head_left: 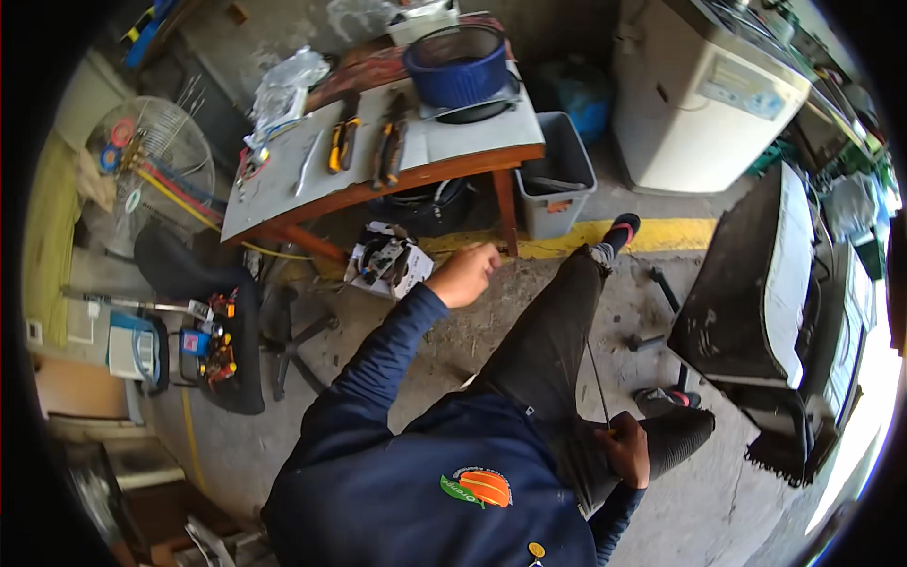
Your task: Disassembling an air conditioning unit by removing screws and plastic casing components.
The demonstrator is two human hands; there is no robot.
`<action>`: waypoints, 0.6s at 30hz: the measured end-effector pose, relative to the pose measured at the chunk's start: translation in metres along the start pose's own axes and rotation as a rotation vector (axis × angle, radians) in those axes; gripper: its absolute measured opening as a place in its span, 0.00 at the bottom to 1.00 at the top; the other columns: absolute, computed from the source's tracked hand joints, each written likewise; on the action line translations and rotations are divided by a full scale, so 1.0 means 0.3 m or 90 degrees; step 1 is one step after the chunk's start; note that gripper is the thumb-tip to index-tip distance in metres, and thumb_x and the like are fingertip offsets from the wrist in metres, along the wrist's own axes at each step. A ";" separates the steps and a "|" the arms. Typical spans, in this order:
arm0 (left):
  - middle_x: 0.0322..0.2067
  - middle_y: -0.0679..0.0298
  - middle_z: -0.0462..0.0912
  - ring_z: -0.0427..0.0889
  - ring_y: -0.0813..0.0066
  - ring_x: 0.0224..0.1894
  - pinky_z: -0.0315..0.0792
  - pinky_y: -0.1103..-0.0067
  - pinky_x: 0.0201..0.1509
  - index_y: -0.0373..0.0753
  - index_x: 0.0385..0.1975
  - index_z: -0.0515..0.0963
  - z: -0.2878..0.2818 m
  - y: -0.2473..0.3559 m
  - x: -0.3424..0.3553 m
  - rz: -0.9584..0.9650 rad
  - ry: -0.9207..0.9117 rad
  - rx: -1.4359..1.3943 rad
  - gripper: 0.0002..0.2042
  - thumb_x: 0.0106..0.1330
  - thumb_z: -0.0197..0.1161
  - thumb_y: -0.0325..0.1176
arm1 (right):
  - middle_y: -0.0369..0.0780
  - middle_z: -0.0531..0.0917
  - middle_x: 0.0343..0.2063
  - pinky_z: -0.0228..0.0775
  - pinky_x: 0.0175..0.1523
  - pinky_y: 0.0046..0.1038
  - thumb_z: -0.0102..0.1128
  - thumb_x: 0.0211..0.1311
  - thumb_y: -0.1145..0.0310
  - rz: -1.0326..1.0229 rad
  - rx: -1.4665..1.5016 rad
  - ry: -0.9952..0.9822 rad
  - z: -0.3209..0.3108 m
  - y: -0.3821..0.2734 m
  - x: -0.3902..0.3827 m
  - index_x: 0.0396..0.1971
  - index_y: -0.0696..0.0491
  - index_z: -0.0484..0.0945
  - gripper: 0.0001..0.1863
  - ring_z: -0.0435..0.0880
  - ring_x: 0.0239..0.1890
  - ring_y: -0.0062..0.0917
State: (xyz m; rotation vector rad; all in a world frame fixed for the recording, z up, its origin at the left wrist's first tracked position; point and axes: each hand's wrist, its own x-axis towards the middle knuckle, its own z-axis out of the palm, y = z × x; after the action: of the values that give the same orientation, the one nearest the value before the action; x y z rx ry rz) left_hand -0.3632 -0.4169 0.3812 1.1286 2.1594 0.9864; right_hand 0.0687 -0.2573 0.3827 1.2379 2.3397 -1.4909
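Observation:
My left hand [465,276] is raised in front of me, left of my leg, its fingers curled together; whatever they may hold is too small to make out. Below and beyond it lies an opened white cardboard box [397,274] with dark contents. My right hand [625,444] rests by my right thigh, closed on the yellow handle of a long thin tool [596,383], probably a screwdriver, whose dark shaft points up along my legs.
A wooden-edged table [444,165] holds pliers [342,137] and a blue ring-shaped object [458,76]. Around it are a grey bin [557,208], white appliance [699,132], standing fan [151,142], chair with tools [236,387], and dark bulky unit [737,293] at right.

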 end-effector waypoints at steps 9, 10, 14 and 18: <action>0.26 0.58 0.81 0.80 0.64 0.23 0.74 0.70 0.29 0.34 0.32 0.78 -0.104 -0.264 -0.233 -0.114 0.186 0.195 0.07 0.57 0.55 0.17 | 0.46 0.80 0.26 0.70 0.38 0.33 0.69 0.55 0.62 0.015 -0.063 -0.048 0.022 -0.009 0.064 0.32 0.61 0.76 0.17 0.74 0.27 0.35; 0.25 0.59 0.81 0.80 0.65 0.23 0.74 0.70 0.28 0.34 0.32 0.78 -0.119 -0.245 -0.245 -0.171 0.175 0.110 0.07 0.57 0.54 0.17 | 0.46 0.80 0.26 0.70 0.37 0.34 0.69 0.55 0.62 0.018 -0.056 -0.046 0.021 -0.005 0.061 0.31 0.61 0.76 0.17 0.75 0.27 0.36; 0.22 0.61 0.81 0.81 0.68 0.21 0.73 0.72 0.27 0.34 0.30 0.80 -0.246 -0.194 -0.286 -0.249 0.205 -0.044 0.08 0.60 0.54 0.17 | 0.47 0.80 0.26 0.70 0.38 0.35 0.68 0.57 0.62 0.037 -0.042 -0.022 0.021 -0.017 0.032 0.31 0.61 0.76 0.17 0.75 0.27 0.37; 0.26 0.60 0.81 0.77 0.67 0.26 0.72 0.72 0.32 0.34 0.33 0.79 -0.501 -0.214 -0.354 -0.221 0.328 0.133 0.08 0.61 0.52 0.17 | 0.47 0.80 0.26 0.70 0.38 0.35 0.67 0.58 0.63 0.050 -0.034 0.014 0.028 -0.006 0.006 0.31 0.62 0.75 0.16 0.75 0.27 0.36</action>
State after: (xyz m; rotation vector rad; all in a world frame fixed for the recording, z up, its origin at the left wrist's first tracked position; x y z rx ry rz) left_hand -0.4436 -0.5867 0.4329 0.5826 2.8020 0.9817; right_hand 0.0637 -0.2634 0.3789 1.3231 2.2995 -1.3899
